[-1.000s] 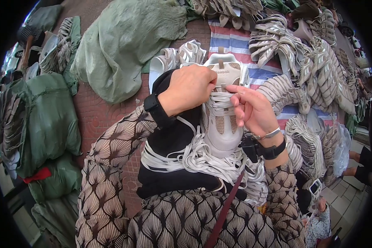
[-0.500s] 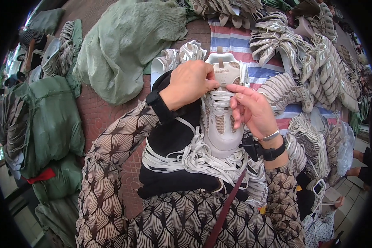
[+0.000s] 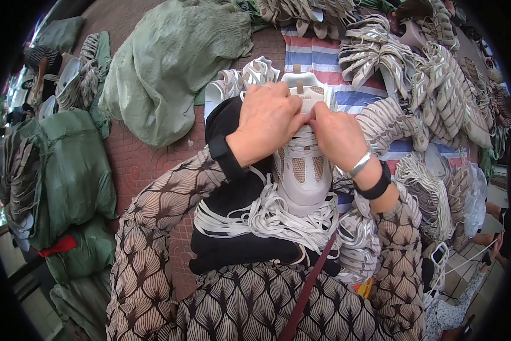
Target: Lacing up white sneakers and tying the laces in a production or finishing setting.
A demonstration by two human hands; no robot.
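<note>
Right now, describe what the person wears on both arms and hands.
Both forearms wear sheer sleeves patterned with brown and cream scalloped fans. The left hand is bare, with a black band at its wrist. The right hand is bare too, with a silver bangle and a black band behind it.

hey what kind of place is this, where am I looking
Probably an informal outdoor shoe-finishing spot. Both hands work at the laces of a pale sneaker on the lap, a bundle of loose laces lies below it, rows of similar shoes cover a striped sheet, and green sacks sit on brick paving.
</note>
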